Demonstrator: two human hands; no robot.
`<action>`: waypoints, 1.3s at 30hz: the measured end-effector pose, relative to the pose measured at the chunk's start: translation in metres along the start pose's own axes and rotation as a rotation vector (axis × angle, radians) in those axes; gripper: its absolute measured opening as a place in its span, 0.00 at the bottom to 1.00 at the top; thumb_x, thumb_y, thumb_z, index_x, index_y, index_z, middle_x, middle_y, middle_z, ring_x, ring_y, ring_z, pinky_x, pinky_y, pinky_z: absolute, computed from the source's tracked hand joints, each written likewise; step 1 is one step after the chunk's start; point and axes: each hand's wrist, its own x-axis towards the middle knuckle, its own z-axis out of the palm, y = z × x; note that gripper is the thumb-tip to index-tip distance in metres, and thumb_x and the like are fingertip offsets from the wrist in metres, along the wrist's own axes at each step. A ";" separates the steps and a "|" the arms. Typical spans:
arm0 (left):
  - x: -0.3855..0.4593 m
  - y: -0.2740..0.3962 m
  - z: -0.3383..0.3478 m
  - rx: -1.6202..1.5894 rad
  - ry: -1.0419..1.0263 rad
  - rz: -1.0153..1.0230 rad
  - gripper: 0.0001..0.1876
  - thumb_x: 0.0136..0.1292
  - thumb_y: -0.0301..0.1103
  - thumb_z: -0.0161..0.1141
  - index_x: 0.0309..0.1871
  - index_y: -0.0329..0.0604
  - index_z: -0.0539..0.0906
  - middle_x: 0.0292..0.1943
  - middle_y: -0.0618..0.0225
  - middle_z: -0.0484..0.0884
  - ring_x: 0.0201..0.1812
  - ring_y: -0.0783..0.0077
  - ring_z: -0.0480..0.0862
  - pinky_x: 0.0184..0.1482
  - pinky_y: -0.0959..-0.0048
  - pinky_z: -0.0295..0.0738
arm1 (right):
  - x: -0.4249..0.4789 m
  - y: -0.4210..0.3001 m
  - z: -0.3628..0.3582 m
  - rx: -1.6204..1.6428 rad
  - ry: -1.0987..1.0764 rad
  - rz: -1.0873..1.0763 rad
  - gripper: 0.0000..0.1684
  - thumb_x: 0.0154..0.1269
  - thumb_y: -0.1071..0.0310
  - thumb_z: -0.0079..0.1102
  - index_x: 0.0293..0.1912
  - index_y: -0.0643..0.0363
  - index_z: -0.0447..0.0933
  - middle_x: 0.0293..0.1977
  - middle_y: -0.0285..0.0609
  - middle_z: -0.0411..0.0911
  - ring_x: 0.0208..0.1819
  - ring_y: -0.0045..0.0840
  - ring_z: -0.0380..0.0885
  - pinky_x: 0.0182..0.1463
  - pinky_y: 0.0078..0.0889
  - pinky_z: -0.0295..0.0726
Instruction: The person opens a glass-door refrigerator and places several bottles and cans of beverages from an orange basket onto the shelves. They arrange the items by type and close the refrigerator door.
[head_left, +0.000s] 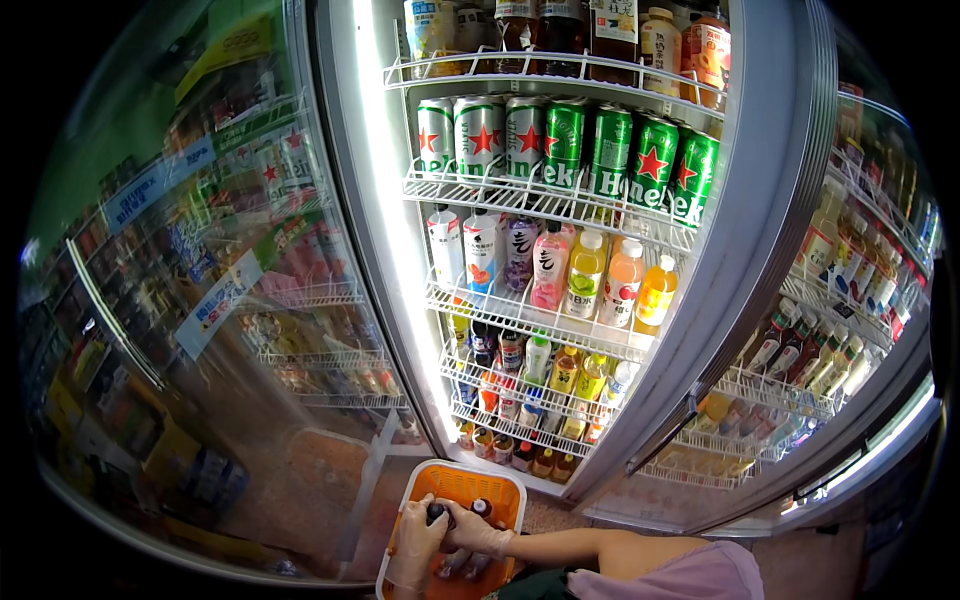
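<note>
Over an orange plastic basket (517, 487), my left hand (414, 534) and my right hand (474, 529), both in clear disposable gloves, close around a bottle with a dark cap (436, 511). My fingers cover most of that bottle. Just behind my right hand stands a dark bottle with a pale cap (481, 508) inside the basket. Lower down, several bottles (459, 564) lie on the basket floor, partly hidden by my hands and arm.
A lit drinks fridge (525, 300) rises beyond the basket, its wire shelves holding Heineken cans (654, 161) and juice bottles (589, 274). At left stands a reflective glass door (247, 420). More fridge shelves with bottles (806, 337) show behind glass at right.
</note>
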 end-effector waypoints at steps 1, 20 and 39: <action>-0.003 -0.016 0.006 -0.094 0.018 -0.015 0.24 0.59 0.38 0.66 0.56 0.33 0.79 0.45 0.52 0.80 0.46 0.55 0.83 0.50 0.63 0.77 | -0.002 -0.018 -0.003 0.001 0.021 0.038 0.39 0.56 0.58 0.71 0.64 0.59 0.66 0.51 0.50 0.78 0.53 0.32 0.78 0.58 0.34 0.75; 0.221 0.149 0.045 -0.542 0.228 0.492 0.30 0.60 0.26 0.65 0.65 0.37 0.68 0.48 0.53 0.83 0.49 0.59 0.85 0.51 0.66 0.78 | 0.041 -0.236 -0.190 -0.440 0.810 -0.506 0.48 0.51 0.52 0.74 0.64 0.67 0.63 0.60 0.58 0.72 0.60 0.46 0.75 0.62 0.38 0.74; 0.386 0.182 0.075 -0.674 -0.085 0.475 0.28 0.67 0.23 0.58 0.70 0.39 0.65 0.57 0.60 0.79 0.58 0.72 0.77 0.61 0.71 0.71 | 0.165 -0.250 -0.295 -0.216 0.900 -0.713 0.47 0.59 0.58 0.70 0.69 0.68 0.55 0.60 0.60 0.70 0.60 0.48 0.73 0.64 0.41 0.70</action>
